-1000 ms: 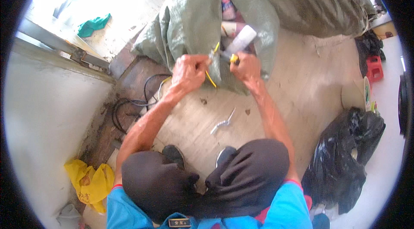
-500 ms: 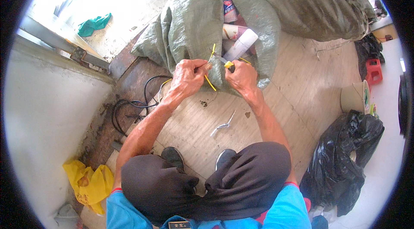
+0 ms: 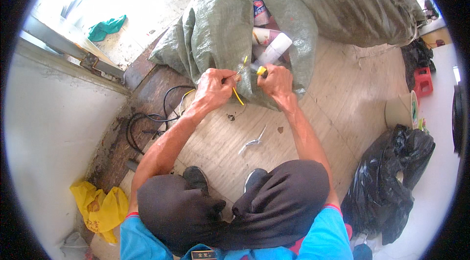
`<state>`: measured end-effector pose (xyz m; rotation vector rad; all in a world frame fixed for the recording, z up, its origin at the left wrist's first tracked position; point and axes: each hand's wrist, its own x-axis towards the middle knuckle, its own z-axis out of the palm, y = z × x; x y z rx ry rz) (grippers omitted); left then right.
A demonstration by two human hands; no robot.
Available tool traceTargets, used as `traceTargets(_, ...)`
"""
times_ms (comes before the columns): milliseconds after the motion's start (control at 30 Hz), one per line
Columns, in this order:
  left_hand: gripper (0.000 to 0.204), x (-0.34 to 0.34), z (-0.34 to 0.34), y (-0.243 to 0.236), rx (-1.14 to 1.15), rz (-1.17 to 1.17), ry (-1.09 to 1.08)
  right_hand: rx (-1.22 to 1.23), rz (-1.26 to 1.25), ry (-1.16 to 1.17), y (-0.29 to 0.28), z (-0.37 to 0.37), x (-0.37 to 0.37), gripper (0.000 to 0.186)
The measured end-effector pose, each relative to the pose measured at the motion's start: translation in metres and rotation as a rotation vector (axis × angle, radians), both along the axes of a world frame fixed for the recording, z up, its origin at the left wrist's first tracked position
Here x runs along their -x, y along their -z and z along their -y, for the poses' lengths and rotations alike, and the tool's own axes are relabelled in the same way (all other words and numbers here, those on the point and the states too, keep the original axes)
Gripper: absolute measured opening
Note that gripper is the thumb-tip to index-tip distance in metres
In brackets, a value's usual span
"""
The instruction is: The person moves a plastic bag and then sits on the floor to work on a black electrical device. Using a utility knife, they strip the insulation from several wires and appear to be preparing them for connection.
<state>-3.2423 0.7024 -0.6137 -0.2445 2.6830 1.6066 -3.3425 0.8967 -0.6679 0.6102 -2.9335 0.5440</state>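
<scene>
Pinched in my left hand [image 3: 215,86] is a thin yellow wire [image 3: 238,96]. One length hangs below the fingers, and a short yellow tip stands above them with a thin bare-looking part between. My right hand [image 3: 277,83] is closed round a small knife with a yellow and black handle [image 3: 261,70]; its blade is blurred and points toward the wire. The two hands are close together but apart, in front of an open green woven sack [image 3: 215,30]. Inside the sack's mouth lie a white bottle [image 3: 275,48] and other containers.
A black cable [image 3: 131,130] coils on the floor by the left wall. White scraps [image 3: 252,143] lie before my shoes. A yellow bag [image 3: 100,208] is at lower left, a black plastic bag [image 3: 384,181] and a beige bucket [image 3: 399,110] at right. Another full sack [image 3: 352,5] lies behind.
My right hand has drawn slightly away to the right with the knife, leaving a gap from the wire. The wire's upper tip has tilted a little to the right.
</scene>
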Motion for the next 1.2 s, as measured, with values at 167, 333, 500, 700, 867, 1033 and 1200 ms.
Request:
traceTargets(167, 0.018, -0.002, 0.002, 0.003, 0.021, -0.053, -0.019, -0.016, 0.025, -0.025, 0.007, -0.013, 0.007, 0.025)
traceTargets(333, 0.022, 0.001, -0.001, 0.015, -0.01, 0.116, -0.05, -0.085, 0.067, -0.013, 0.016, -0.006, 0.009, 0.025)
traceTargets(500, 0.022, -0.007, -0.006, 0.004, 0.084, -0.032, -0.014, -0.059, 0.088, 0.052, 0.002, -0.018, 0.023, 0.027)
traceTargets(700, 0.02, -0.019, -0.004, -0.003, 0.002, 0.041, 0.024, -0.012, 0.14, 0.152, -0.011, -0.051, 0.039, 0.036)
traceTargets(867, 0.024, -0.013, -0.009, 0.016, -0.26, 0.061, -0.04, -0.004, 0.156, 0.23, -0.011, -0.041, 0.042, 0.035)
traceTargets(1033, 0.029, -0.017, -0.001, 0.027, -0.464, -0.05, 0.024, 0.34, 0.235, 0.109, -0.001, -0.027, 0.015, 0.036)
traceTargets(1200, 0.035, -0.018, 0.0, 0.036, -0.648, -0.01, 0.069, 0.754, 0.778, 0.107, -0.014, -0.013, -0.008, 0.033)
